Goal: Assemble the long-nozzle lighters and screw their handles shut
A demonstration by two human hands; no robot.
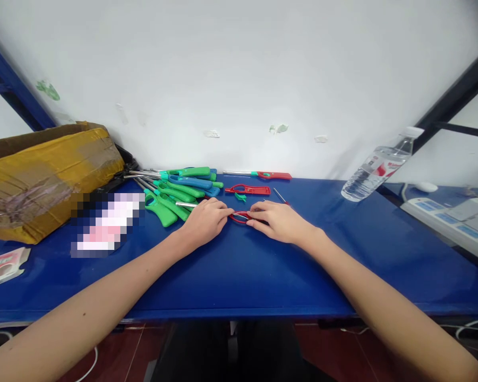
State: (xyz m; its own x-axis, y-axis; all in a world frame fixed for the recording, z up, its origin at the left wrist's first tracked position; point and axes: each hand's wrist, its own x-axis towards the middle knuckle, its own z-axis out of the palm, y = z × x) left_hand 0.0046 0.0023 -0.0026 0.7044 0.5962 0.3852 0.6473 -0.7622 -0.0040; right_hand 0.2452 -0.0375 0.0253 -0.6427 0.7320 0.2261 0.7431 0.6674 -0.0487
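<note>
A red lighter half (pixel 241 217) with an open loop lies between my hands over the middle of the blue table. My left hand (pixel 207 218) is closed on its left end, near a metal tube (pixel 185 204). On its right end, my right hand (pixel 276 220) pinches with thumb and fingers. Just behind are another red shell half (pixel 257 190) and a small green part (pixel 240 197). A thin metal rod (pixel 279 195) lies behind my right hand. Farther back, a red long-necked lighter (pixel 273 175) rests by the wall.
Several green and blue lighters (pixel 183 187) are piled left of my hands. A taped cardboard box (pixel 51 175) and a carton piece (pixel 3 267) stand farther left. At right are a tilted water bottle (pixel 376 167) and a white power strip (pixel 450 220). The blue table (pixel 239 281) ends in front.
</note>
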